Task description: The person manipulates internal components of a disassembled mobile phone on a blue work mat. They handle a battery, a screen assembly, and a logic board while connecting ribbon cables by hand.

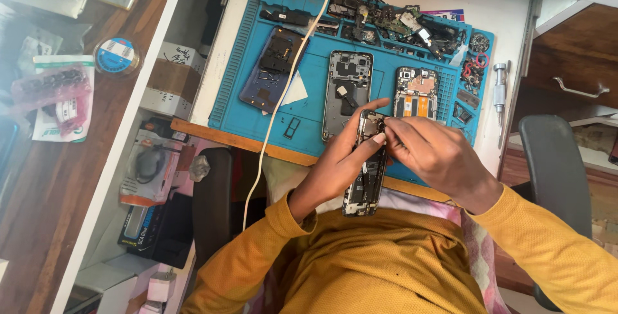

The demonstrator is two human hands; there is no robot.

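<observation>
The yellow sleeves (360, 269) are sitting nearest the camera, and both hands are rising out of them toward the blue mat (309, 121), which serves as the landmark here.

Starting left of the mat, a roll of tape (116, 56) is lying on the wooden surface, and boxes (149, 172) are stacked on the shelf below it. A white cable (283, 95) is running down across the mat's left part, passing over a dark phone (273, 69). At the mat's centre a grey phone frame (347, 92) is lying open, with a second frame (417, 93) just right of it. Along the mat's far edge loose parts (399, 24) are piled. Just off the mat's right edge a screwdriver (499, 92) is lying on the counter (496, 5).

At the mat's near edge, the left hand (338, 162) is gripping the opened phone (367, 166), fingers wrapped around its side and clamped on it, holding it tilted above the lap. The right hand (438, 156) is working at the phone's top end, its fingers pinched closely together on something small there; whether that is a tool tip or a part is too small to tell.

To do this well, the left hand should be keeping the phone steady and braced, while the right is working with light, precise pressure so nothing tiny is slipping or dropping off the mat.
</observation>
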